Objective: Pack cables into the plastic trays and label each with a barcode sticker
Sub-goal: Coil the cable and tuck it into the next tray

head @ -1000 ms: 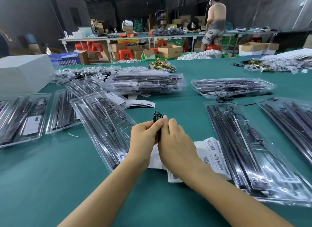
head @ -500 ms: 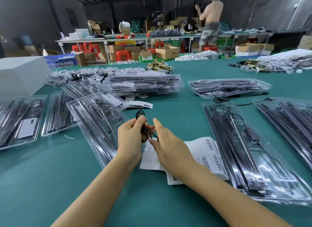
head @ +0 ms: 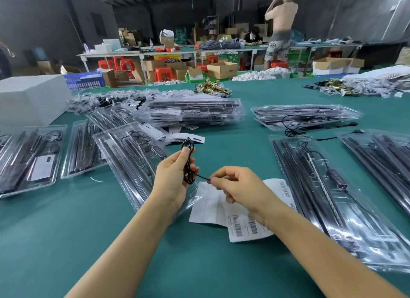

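The left hand [head: 175,178] has its grip clamped round a coiled black cable [head: 188,164]; the right hand [head: 237,186] pinches the cable's free end at 3 o'clock. This looks like bundling before packing. Next, the coil likely goes into the open plastic tray [head: 128,155] at 9 o'clock, with barcode stickers [head: 246,224] lying on the bench [head: 66,231] at 5 o'clock.

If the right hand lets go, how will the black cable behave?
Probably floppy: the black cable droops in loose loops from the left hand. Its free end, pinched by the right hand, would likely drop and uncoil. It seems light, since fingertips hold it.

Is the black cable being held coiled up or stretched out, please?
Mostly coiled: the left hand grips the cable as a looped bundle, while the right hand pinches one loose end pulled sideways.
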Available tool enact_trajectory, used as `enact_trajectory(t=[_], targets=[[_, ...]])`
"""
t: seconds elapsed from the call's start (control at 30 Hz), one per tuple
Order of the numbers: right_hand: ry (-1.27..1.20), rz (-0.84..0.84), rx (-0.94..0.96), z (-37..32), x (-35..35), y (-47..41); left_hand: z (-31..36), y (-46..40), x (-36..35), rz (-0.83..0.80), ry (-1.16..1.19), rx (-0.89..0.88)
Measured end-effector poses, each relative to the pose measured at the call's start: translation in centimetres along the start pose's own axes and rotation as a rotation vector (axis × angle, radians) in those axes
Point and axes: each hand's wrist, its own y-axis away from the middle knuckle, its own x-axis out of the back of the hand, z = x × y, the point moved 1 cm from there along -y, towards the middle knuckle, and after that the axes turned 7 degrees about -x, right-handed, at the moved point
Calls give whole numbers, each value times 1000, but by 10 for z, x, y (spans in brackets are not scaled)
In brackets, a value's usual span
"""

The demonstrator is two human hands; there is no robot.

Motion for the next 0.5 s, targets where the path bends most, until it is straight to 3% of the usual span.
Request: enact_trajectory(t=[0.13, 0.27, 0.37, 0.5], targets=[[130, 51, 75, -3, 9, 1, 3, 1, -5, -21, 85, 85], [263, 147, 182, -6, 13, 4, 4, 3, -1, -156, 65, 47], [226, 168, 189, -9, 15, 6, 3, 4, -1, -227, 25, 19], [-24, 91, 126, -13, 23, 4, 1, 3, -1, -248, -1, -1]])
